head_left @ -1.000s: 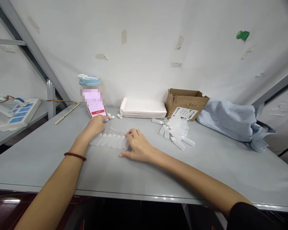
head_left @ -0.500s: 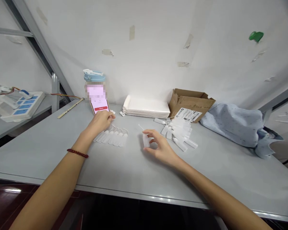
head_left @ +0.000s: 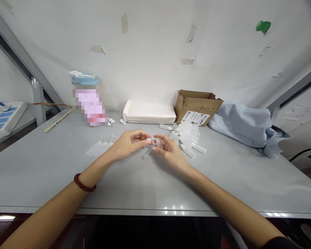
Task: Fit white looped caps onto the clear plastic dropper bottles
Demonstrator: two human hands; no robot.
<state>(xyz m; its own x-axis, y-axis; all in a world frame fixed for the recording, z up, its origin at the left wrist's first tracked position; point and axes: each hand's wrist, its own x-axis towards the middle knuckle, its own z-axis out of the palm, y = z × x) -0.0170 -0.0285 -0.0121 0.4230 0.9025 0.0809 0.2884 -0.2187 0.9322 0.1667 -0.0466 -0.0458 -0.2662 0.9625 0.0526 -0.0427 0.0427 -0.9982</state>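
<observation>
Close together over the middle of the grey table (head_left: 134, 193) are both my hands. My left hand (head_left: 128, 145), with a dark red beaded bracelet on the wrist, pinches a small white cap-like piece (head_left: 148, 141) between thumb and fingers. Opposite it, my right hand (head_left: 172, 154) is closed on a small translucent plastic bottle (head_left: 159, 143), partly hidden by the fingers. A thin white cord (head_left: 148, 152) hangs down from the bottle. Left of my left hand lies a row of similar corded bottles (head_left: 95, 148), partly covered by that hand. More bottles (head_left: 188, 138) are heaped beyond my right hand.
Small white pieces (head_left: 122, 121) lie near a blurred-out phone (head_left: 89, 103), below a blue lid (head_left: 85, 80). A stack of white envelopes (head_left: 150, 113), a cardboard box (head_left: 199, 103) and a pale blue cloth (head_left: 243, 124) line the wall. A thin strip (head_left: 57, 120) lies at left.
My left hand has come from beside the phone to my right hand, now pinching a white piece. The bottle in my right hand has tilted, its cord now hanging down. The view has shifted.
</observation>
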